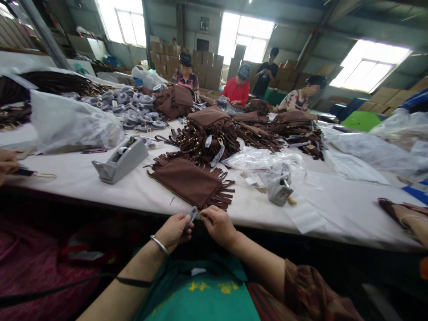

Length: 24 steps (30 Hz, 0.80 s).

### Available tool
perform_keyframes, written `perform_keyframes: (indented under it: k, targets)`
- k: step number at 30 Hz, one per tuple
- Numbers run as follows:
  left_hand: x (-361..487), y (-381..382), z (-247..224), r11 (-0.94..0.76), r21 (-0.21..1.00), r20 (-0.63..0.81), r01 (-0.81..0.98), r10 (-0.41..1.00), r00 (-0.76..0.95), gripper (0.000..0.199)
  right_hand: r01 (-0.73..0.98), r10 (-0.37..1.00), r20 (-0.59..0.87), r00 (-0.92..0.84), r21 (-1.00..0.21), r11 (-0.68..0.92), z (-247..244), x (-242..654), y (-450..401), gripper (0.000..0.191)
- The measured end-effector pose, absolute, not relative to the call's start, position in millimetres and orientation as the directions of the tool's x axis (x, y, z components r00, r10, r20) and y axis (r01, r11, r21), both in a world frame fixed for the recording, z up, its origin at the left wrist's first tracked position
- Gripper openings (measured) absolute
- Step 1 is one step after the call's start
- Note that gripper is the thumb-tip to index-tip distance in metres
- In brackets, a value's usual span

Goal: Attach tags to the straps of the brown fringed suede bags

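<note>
A brown fringed bag lies flat at the near edge of the table, its fringe spread to the right and behind. My left hand, with a silver bangle on the wrist, grips a small grey wrapped strap bundle just in front of the bag. Close beside it, my right hand is closed in a pinch at the bag's near corner. Something small and gold-coloured shows at those fingertips, too small to name. Behind the bag rises a pile of similar brown fringed bags, with gold clips hanging from it.
A grey tape dispenser stands to the left, another tape dispenser to the right. Clear plastic bags lie nearby. Several grey wrapped strap bundles are heaped at back left. Co-workers sit across the table; other people's hands show at both sides.
</note>
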<state>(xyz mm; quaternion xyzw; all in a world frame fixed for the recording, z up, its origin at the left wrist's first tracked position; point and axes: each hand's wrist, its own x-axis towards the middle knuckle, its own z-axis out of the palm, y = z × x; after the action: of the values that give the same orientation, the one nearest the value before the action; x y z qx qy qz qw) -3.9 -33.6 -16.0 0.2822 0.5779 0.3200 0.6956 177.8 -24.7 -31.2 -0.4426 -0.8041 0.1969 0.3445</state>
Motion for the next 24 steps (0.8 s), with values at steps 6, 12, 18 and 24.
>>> perform_keyframes:
  k: [6,12,18,24]
  targets:
    - [-5,-33,-19,0.593,0.803,-0.581,-0.053,0.800,0.153,0.028,0.570,0.573,0.451,-0.685,-0.158,0.806,-17,172,-4,0.018]
    - [-10,-38,-26,0.282,0.902,-0.316,0.326,0.947,0.058,0.026,0.434,0.406,0.343,-0.847,0.004,0.901,-4,164,16,0.013]
    - [-14,-47,-19,-0.011,0.775,-0.071,0.632,0.992,0.103,0.025,0.395,0.387,0.215,-0.897,-0.007,0.919,4,157,24,0.011]
    - [-14,-48,-17,0.007,0.684,-0.104,0.730,0.991,0.088,0.021,0.381,0.393,0.213,-0.895,-0.095,0.920,8,156,29,0.024]
